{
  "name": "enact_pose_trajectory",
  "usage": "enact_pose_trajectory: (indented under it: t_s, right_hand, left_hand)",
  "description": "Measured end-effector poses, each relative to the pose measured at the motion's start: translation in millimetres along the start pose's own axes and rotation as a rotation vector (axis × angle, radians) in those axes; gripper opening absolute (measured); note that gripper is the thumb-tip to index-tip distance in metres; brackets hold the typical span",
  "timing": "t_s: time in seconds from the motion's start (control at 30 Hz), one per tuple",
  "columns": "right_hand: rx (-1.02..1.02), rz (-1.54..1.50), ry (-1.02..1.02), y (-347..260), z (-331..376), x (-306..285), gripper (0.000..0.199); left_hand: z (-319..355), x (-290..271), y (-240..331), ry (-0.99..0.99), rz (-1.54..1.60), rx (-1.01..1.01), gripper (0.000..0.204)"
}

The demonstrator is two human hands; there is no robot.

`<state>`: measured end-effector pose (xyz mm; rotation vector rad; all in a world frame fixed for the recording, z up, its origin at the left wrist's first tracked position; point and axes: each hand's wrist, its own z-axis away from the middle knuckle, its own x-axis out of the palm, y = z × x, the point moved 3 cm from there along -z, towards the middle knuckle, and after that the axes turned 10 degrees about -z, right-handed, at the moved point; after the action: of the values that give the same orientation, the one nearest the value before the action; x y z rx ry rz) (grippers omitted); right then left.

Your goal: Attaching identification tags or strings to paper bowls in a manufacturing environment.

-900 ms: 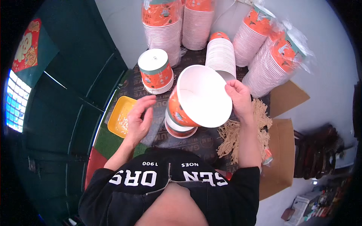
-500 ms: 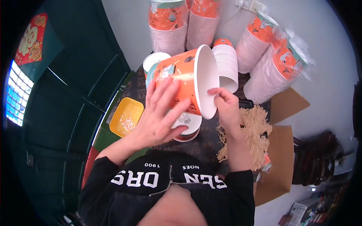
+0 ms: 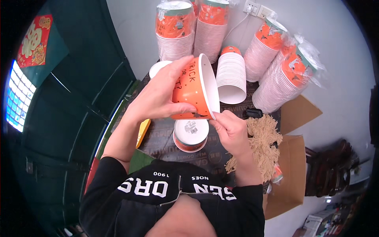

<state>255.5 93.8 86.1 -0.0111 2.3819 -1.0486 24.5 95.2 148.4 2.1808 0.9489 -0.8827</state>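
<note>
A large orange paper bucket [image 3: 185, 96] with a white inside is held tilted over the table, its mouth facing right. My left hand [image 3: 158, 93] is wrapped around its outer wall from the left, thumb along the lower side. At the bucket's lower rim, the fingers of my right hand [image 3: 232, 128] pinch the edge. Just below the bucket, an upside-down paper tub [image 3: 191, 132] rests on the dark table, its white base up. A bundle of tan cords [image 3: 263, 138] lies beside my right wrist.
Plastic-wrapped bucket stacks [image 3: 175, 43] stand along the wall, and an unwrapped nested stack [image 3: 231, 77] leans in the middle. A small black object [image 3: 253, 113] sits by the cords. An open cardboard box [image 3: 292, 170] is at the right. My left forearm partly hides a yellow tray [image 3: 143, 132].
The bucket has turned, bringing lettering into view on its side. My left hand has shifted up and around it. My right hand has moved down to the lower rim.
</note>
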Motion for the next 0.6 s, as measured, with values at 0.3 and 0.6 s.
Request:
enact_pose_trajectory:
  t_s: [0.3,0.6]
  right_hand:
    - [-0.001,-0.608,0.177,16.3,8.8,14.5,0.014]
    - [0.036,-0.847,0.392,16.5,7.3,36.4,0.015]
  left_hand:
    - [-0.2,15.2,11.1,0.034,-0.203,0.000,0.083]
    - [39.0,26.4,84.1,0.292,-0.045,-0.012,0.031]
